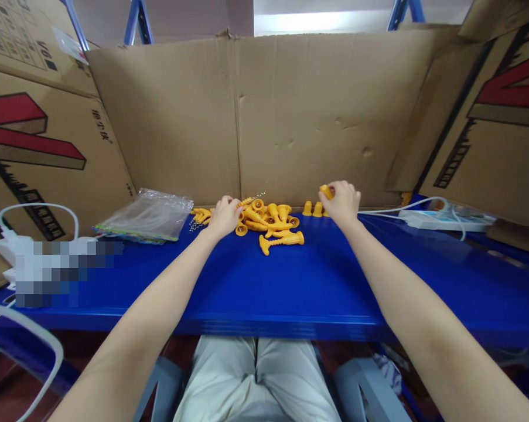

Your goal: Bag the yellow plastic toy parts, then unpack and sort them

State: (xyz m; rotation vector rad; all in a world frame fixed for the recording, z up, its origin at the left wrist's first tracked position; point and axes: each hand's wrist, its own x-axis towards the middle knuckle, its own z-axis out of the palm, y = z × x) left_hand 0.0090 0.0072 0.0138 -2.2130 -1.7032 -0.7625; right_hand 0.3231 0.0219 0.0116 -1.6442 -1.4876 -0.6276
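A heap of orange plastic pieces (270,221), trumpet-shaped with ribbed stems, lies on the blue table (264,287) near the cardboard back wall. My left hand (224,215) rests at the heap's left edge with its fingers curled over some of the pieces; what it grips is hidden. My right hand (342,201) is closed in a pinch on a small orange cap (326,191), held just above the table. Two small orange caps (312,208) stand upright side by side left of that hand.
A stack of clear plastic bags (146,215) lies at the left. A white power strip (440,219) with cables sits at the right, another white cable (36,206) at the far left. Cardboard walls (290,117) enclose the back and sides.
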